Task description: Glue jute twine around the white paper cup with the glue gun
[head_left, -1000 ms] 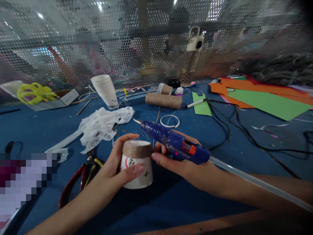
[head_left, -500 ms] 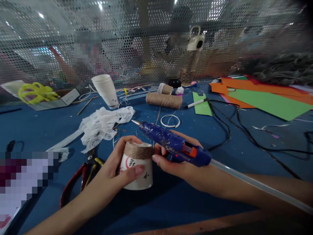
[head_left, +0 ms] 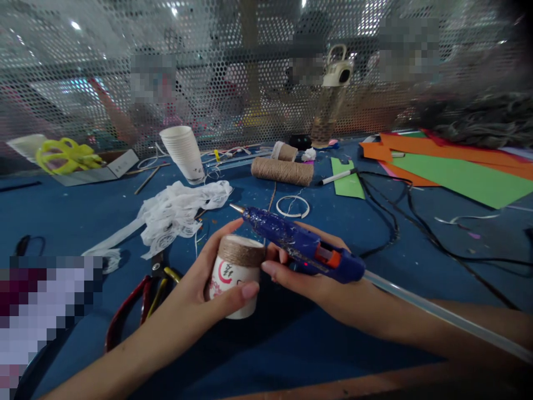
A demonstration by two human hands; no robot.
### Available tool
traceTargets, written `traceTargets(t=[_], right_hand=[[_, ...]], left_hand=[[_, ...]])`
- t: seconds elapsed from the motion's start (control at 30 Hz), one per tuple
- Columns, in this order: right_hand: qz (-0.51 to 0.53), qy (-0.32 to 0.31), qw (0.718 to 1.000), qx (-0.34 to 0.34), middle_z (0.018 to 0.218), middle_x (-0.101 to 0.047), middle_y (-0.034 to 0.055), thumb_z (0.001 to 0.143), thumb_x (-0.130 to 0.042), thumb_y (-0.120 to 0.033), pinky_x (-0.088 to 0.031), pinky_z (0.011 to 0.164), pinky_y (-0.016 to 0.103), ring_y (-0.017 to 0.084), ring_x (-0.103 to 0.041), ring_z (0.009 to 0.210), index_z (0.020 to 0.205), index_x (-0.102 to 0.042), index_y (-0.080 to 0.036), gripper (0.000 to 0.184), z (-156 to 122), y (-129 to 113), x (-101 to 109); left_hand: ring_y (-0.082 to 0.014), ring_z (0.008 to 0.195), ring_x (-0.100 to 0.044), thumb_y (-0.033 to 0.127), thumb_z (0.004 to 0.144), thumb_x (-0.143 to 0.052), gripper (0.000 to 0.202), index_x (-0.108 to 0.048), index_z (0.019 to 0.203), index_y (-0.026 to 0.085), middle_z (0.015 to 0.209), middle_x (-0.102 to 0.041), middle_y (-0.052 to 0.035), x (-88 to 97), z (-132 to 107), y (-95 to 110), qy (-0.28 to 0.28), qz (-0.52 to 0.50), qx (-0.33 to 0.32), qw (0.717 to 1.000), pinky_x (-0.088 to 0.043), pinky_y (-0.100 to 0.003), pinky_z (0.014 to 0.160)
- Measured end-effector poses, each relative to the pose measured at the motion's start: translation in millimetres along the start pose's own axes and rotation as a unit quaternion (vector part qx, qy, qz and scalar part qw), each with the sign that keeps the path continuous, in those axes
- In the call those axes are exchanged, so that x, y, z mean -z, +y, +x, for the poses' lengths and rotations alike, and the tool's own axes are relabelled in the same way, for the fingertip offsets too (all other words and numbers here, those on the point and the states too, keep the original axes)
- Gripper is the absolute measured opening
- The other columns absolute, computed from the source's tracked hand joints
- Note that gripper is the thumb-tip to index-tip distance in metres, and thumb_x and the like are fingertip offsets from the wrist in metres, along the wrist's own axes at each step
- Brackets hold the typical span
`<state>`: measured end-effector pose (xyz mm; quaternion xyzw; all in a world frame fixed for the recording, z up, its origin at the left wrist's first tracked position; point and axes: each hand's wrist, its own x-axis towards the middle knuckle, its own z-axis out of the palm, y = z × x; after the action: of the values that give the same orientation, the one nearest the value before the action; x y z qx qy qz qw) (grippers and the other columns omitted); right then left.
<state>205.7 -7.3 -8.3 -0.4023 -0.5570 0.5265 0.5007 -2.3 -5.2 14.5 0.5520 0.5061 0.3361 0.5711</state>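
Observation:
My left hand is wrapped round an upturned white paper cup with red and black print, whose upper band is wound with brown twine. My right hand grips a blue hot glue gun with an orange trigger. Its metal nozzle points up and left, just above the cup's far side. A clear glue stick juts from the back of the gun toward the right.
On the blue table lie white lace, red-handled pliers, a stack of paper cups, twine spools, a marker, black cables, coloured paper sheets and yellow scissors. A perforated metal screen stands behind.
My left hand has tilted and turned the cup, showing more of its red print. The glue gun has stayed almost in place beside it.

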Motion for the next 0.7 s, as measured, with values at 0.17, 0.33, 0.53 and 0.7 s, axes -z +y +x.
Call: traceTargets(t=[0.17,0.33,0.53,0.7], right_hand=[[0.014,-0.008,1.0,0.002,0.079,-0.068,-0.0062,0.075,-0.086,-0.012,-0.054,0.071,0.018,0.009,-0.063,0.072,0.079,-0.065,-0.022,0.023,0.4,-4.7,-1.4],[0.013,-0.006,1.0,-0.012,0.078,-0.069,-0.0059,0.073,-0.087,-0.011,-0.053,0.068,0.017,0.008,-0.062,0.07,0.077,-0.065,-0.022,0.025,-0.6,-7.2,-1.0],[0.018,0.015,0.999,-0.026,0.074,-0.067,-0.0059,0.072,-0.088,-0.015,-0.052,0.063,0.014,0.007,-0.06,0.065,0.074,-0.063,-0.02,0.025,-1.3,-9.2,-1.8],[-0.014,0.036,0.999,-0.019,0.074,-0.068,-0.0047,0.073,-0.087,-0.02,-0.055,0.063,0.018,0.008,-0.063,0.064,0.072,-0.061,-0.021,0.025,-1.3,-13.1,-1.0]], left_hand=[[-0.0286,0.11,-0.068,0.053,0.074,-0.085,0.086,-0.048,0.15,0.035,0.123,-0.077,-0.0008,-0.9,-0.9,2.5,0.007,-0.01,0.013,1.0,-0.053,-0.031,0.094],[-0.0312,0.122,-0.063,0.047,0.077,-0.083,0.071,-0.054,0.14,0.032,0.136,-0.068,-0.0036,3.2,2.4,-3.0,0.032,-0.009,-0.013,0.999,-0.051,-0.033,0.098],[-0.0308,0.123,-0.062,0.042,0.08,-0.083,0.057,-0.058,0.129,0.029,0.125,-0.072,-0.0035,7.2,7.6,-7.0,-0.001,-0.078,-0.018,0.997,-0.048,-0.034,0.1],[-0.0303,0.12,-0.064,0.042,0.078,-0.081,0.058,-0.062,0.132,0.028,0.124,-0.076,-0.0028,3.8,4.1,2.1,0.031,-0.121,0.038,0.991,-0.049,-0.03,0.091]])
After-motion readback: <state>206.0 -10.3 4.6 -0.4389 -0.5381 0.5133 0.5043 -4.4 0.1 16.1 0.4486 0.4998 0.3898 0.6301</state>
